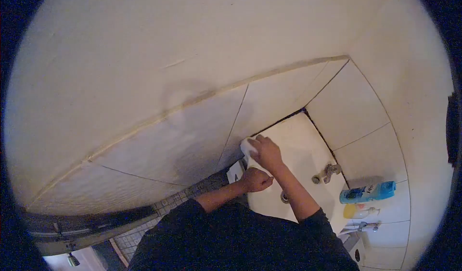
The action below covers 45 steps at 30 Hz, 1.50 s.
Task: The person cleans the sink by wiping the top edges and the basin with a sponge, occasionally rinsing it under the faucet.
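Observation:
My right hand (265,153) is closed on a white cloth (248,147) at the left edge of a white washbasin (308,143), close to the tiled wall. Just below it, my left hand (256,180) is curled into a fist over the same edge of the basin. Whatever its fingers may hold is hidden. Partly behind my right forearm shows the round drain (284,197). A metal tap (328,174) is on the right side of the basin.
A blue bottle (368,192) stands beside the tap, next to a yellowish pump bottle (358,212). Further down is another metal fitting (365,226). Tiled walls (279,95) meet in the corner behind the basin. Small floor tiles (139,232) show at lower left.

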Each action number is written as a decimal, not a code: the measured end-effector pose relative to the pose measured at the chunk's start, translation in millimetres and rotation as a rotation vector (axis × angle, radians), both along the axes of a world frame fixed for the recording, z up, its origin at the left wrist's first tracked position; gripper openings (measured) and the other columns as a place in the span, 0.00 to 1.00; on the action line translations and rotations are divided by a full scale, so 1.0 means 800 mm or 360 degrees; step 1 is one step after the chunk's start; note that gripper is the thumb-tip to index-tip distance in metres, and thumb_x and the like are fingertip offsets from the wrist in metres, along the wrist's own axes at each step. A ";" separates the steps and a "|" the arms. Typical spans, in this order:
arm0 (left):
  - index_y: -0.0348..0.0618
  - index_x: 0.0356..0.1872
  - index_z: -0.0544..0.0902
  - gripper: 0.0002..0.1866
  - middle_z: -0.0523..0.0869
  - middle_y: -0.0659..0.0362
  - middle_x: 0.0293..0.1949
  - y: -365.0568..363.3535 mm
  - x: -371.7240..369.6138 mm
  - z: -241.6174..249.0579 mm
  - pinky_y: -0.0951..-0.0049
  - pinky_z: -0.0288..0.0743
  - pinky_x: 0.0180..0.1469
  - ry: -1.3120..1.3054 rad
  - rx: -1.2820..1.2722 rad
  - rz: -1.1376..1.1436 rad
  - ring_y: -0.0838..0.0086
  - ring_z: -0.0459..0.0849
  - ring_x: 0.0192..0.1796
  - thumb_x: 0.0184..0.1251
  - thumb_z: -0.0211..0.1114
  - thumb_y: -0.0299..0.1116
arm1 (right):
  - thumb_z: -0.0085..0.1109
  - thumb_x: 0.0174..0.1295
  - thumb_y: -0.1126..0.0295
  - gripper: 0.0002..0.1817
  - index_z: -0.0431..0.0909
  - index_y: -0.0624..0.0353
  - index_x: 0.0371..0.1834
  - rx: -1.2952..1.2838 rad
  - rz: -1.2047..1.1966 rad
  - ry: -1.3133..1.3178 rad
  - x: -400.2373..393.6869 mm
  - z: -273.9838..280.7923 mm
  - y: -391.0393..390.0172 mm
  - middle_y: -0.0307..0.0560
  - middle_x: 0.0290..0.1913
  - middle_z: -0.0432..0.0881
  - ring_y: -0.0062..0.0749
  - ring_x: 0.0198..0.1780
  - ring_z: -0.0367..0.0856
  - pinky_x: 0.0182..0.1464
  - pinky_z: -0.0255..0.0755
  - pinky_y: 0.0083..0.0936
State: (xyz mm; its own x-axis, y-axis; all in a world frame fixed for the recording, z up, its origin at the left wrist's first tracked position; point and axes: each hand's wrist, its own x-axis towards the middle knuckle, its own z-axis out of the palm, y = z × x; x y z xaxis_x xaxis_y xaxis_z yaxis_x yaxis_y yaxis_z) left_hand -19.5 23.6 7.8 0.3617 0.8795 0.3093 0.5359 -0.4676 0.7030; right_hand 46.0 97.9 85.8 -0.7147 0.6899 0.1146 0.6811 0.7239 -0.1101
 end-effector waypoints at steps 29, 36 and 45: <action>0.43 0.10 0.74 0.19 0.76 0.52 0.13 -0.002 0.004 -0.011 0.59 0.68 0.22 -0.0172 0.0149 -0.0039 0.56 0.75 0.18 0.55 0.56 0.42 | 0.57 0.47 0.61 0.24 0.69 0.42 0.52 -0.0158 0.0219 -0.0243 0.056 0.001 0.014 0.43 0.49 0.71 0.41 0.47 0.72 0.42 0.72 0.35; 0.44 0.08 0.73 0.17 0.75 0.54 0.12 -0.001 0.003 -0.019 0.59 0.68 0.21 -0.0148 0.0245 -0.0180 0.59 0.74 0.16 0.53 0.57 0.40 | 0.59 0.48 0.61 0.26 0.68 0.40 0.54 -0.0193 0.0196 -0.0098 0.081 -0.011 0.018 0.46 0.48 0.73 0.41 0.49 0.71 0.47 0.70 0.35; 0.47 0.05 0.71 0.18 0.73 0.58 0.09 -0.003 0.001 -0.014 0.63 0.68 0.18 -0.0093 0.0636 -0.0368 0.63 0.72 0.12 0.52 0.55 0.37 | 0.56 0.51 0.60 0.24 0.68 0.41 0.54 -0.0064 0.0167 0.0115 0.082 -0.034 -0.012 0.47 0.48 0.73 0.44 0.48 0.71 0.45 0.71 0.35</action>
State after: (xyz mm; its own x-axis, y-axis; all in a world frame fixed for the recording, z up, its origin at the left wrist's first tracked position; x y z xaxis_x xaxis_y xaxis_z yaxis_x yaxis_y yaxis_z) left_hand -18.6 21.4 -3.3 0.5059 0.5856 0.6334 0.3505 -0.8105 0.4693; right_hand 111.9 88.5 58.4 -0.7743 0.6166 0.1422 0.5909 0.7849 -0.1863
